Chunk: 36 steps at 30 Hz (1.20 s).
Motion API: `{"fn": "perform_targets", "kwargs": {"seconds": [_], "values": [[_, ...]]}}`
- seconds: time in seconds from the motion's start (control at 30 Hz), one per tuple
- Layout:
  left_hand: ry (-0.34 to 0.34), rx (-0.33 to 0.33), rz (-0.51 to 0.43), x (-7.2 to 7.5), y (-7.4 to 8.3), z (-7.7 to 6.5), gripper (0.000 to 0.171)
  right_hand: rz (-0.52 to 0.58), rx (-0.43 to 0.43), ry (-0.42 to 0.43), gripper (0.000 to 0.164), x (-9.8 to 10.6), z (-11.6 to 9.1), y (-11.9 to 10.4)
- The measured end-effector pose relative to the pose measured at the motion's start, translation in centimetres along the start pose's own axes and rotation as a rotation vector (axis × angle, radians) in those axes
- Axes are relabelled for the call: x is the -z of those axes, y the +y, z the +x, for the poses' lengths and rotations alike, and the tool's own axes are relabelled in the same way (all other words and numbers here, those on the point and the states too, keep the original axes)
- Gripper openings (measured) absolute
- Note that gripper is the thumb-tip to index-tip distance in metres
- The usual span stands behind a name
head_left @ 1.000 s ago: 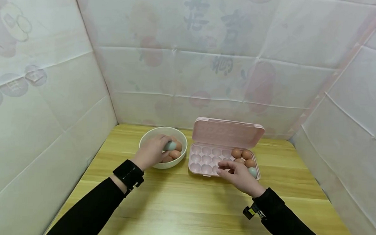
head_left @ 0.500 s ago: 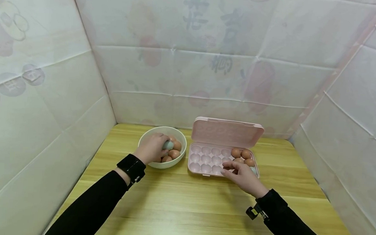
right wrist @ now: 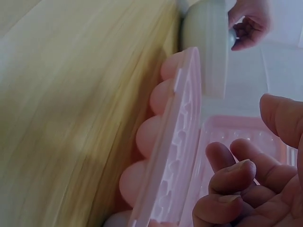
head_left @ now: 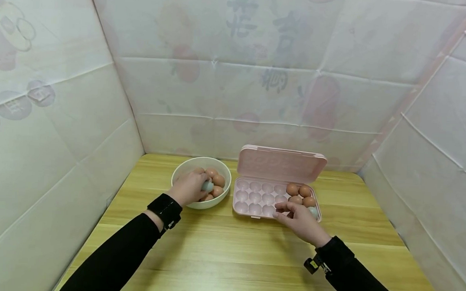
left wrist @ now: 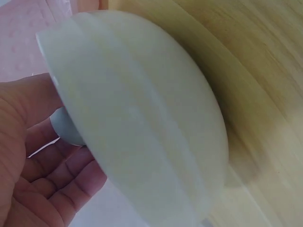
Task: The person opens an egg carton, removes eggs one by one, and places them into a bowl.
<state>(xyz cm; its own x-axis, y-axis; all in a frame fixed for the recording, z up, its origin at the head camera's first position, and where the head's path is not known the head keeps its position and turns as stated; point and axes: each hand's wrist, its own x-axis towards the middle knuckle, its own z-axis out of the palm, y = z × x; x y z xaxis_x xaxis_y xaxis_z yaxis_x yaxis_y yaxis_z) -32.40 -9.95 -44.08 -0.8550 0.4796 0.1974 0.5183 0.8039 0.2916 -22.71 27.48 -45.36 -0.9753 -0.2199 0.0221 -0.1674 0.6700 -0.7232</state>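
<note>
Just inside the bowl (left wrist: pixel 142 109) on a wooden table (head_left: pixel 228 258), a person's left hand (head_left: pixel 187 190) pinches a pale egg (head_left: pixel 207 186) between thumb and curled fingers, above a cluster of brown eggs (head_left: pixel 218 180). The right hand (head_left: pixel 304 221), fingers loosely bent and half spread, holds nothing over the near edge of the pink box (head_left: pixel 255 197), its lid (head_left: pixel 282 165) standing up behind. Brown eggs and a second pale egg (head_left: pixel 314 211) fill cups at the box's right end; any under that hand cannot be made out. Light, smooth and apt to slip, the shell probably stays rigid until it cracks, so a gentle grip around its widest part, fingers opposing thumb, should serve best; a knock against the rim or its neighbours looks the main danger. Compared with a second ago, the left hand and its egg sit lower in the head view, baring more of the brown eggs behind, while the right hand sits slightly farther right, covering more of the second pale egg. The visible rows of filled cups look unchanged.
</note>
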Motion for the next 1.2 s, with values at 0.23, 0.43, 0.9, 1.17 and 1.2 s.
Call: {"fn": "perform_targets", "kwargs": {"seconds": [0.23, 0.43, 0.9, 1.17, 1.2], "values": [[0.0, 0.008, 0.024, -0.2, -0.1, -0.3, 0.031, -0.175, 0.076, 0.052, 0.036, -0.8, -0.2, 0.4], [0.027, -0.02, 0.092, -0.5, -0.5, -0.3, 0.032, -0.194, 0.145, 0.056, 0.036, -1.3, -0.6, 0.6], [0.078, -0.049, 0.248, -1.2, -0.4, -0.6, 0.039, -0.31, 0.167, 0.135, 0.04, -1.9, -1.9, 0.3], [0.095, -0.086, 0.139, -1.5, -0.5, -1.4, 0.05, -0.322, 0.188, 0.243, 0.041, -1.2, -2.2, 0.8], [0.092, -0.081, 0.131, -1.4, -0.5, -1.5, 0.052, -0.312, 0.194, 0.26, 0.04, -1.0, -2.2, 0.8]]}}
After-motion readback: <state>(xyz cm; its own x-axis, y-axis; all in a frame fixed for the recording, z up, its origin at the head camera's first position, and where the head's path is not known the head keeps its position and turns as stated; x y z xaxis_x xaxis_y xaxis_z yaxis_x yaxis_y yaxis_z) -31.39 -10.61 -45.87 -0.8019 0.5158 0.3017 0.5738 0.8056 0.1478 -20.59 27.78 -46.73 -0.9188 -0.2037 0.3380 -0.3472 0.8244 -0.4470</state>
